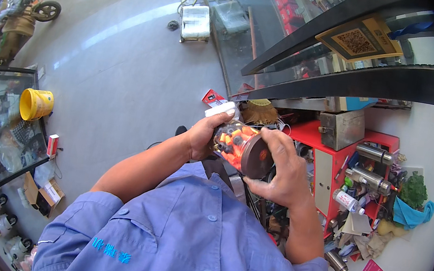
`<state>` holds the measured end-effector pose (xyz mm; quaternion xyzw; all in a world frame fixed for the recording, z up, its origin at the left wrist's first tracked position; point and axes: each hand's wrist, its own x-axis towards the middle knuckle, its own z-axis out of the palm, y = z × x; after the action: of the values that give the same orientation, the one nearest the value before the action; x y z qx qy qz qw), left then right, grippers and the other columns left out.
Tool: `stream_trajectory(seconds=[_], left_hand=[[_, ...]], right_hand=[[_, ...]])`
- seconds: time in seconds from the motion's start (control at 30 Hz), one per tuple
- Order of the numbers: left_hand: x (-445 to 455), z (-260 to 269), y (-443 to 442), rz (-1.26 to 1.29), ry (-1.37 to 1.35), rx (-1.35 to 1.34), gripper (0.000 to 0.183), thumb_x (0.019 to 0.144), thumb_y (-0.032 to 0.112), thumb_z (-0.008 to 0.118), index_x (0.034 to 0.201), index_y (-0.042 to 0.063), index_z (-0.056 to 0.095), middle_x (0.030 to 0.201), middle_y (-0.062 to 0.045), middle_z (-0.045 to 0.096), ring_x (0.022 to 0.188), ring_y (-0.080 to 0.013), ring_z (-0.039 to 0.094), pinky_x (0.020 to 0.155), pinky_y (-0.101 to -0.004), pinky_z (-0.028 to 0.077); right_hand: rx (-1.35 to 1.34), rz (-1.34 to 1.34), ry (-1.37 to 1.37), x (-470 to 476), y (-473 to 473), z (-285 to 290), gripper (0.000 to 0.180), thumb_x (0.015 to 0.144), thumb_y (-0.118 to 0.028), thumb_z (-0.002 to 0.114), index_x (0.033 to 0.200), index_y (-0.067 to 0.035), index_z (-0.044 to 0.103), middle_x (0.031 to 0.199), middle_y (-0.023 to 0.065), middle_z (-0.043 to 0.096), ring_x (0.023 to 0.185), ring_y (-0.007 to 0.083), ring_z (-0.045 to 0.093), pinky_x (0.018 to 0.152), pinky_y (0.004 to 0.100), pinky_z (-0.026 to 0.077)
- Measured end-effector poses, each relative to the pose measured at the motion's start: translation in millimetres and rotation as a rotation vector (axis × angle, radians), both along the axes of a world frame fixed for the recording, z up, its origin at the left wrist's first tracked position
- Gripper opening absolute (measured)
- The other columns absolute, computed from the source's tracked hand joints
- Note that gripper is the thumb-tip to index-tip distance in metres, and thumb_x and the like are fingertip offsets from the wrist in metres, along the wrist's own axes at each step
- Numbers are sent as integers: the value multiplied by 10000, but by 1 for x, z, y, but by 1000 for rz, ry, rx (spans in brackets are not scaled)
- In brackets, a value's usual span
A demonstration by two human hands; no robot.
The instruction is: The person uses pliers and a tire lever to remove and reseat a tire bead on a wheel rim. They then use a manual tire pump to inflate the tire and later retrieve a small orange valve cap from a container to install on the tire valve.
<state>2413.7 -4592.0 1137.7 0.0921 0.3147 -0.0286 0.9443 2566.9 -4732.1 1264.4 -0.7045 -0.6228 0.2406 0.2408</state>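
Note:
My left hand [201, 135] grips a clear jar [229, 144] around its base end. Small orange and black pieces, too small to name surely, show through the jar's wall. The jar lies tilted on its side in front of my chest, with its dark brown lid [257, 157] facing right. My right hand [286, 167] spans that lid, fingers on the upper edge and thumb at the lower one. A white object [220, 109] shows beside my left thumb; whether the hand holds it cannot be made out.
To the right stands a red cabinet [303, 132] bearing a metal box [341, 129], steel flasks [371, 178] and clutter. A black-framed glass case [351, 81] is ahead right. A yellow bucket [36, 104] rests on a glass case at left. A wrapped stack [196, 23] stands on the grey floor.

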Motion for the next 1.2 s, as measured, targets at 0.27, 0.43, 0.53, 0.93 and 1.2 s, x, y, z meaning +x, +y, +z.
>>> stream_trajectory(seconds=[0.27, 0.43, 0.53, 0.93, 1.2], left_hand=[[-21, -2, -4, -31, -99, -302, 627, 941, 494, 458, 1308, -15, 476, 1278, -177, 574, 1118, -287, 608, 1025, -418, 453], [-25, -5, -6, 67, -289, -333, 661, 936, 536, 446, 1290, -20, 492, 1228, -192, 601, 1091, -288, 626, 973, -406, 503], [-28, 3, -1, 66, -223, -275, 682, 925, 561, 451, 1271, -24, 505, 1229, -201, 600, 1079, -292, 633, 961, -411, 511], [-25, 9, 12, 165, -185, -194, 700, 909, 586, 442, 1279, -4, 517, 1269, -197, 576, 1150, -316, 581, 1049, -445, 416], [-23, -9, -1, 310, -141, -79, 489, 925, 425, 520, 1258, 66, 535, 1216, -113, 618, 1120, -253, 598, 1030, -426, 428]], right_hand=[[48, -309, 1004, 23, -13, -31, 1066, 527, -238, 837, 1446, -69, 323, 1361, 90, 484, 1051, 203, 590, 904, 311, 452], [-30, -308, 1399, -18, -5, -83, 1035, 617, -219, 806, 1481, -55, 260, 1380, 115, 471, 1257, 222, 476, 1080, 353, 341], [-69, -284, 1190, -24, 0, -92, 994, 648, -160, 790, 1479, -23, 263, 1401, 110, 459, 1220, 185, 502, 1065, 323, 348], [70, -14, -277, -39, 34, 42, 252, 707, -220, 782, 845, -74, 630, 755, 62, 550, 622, 244, 589, 526, 359, 461], [-141, -106, -530, -53, 50, 27, 255, 750, -282, 734, 806, -66, 611, 801, 95, 565, 729, 310, 611, 608, 416, 482]])
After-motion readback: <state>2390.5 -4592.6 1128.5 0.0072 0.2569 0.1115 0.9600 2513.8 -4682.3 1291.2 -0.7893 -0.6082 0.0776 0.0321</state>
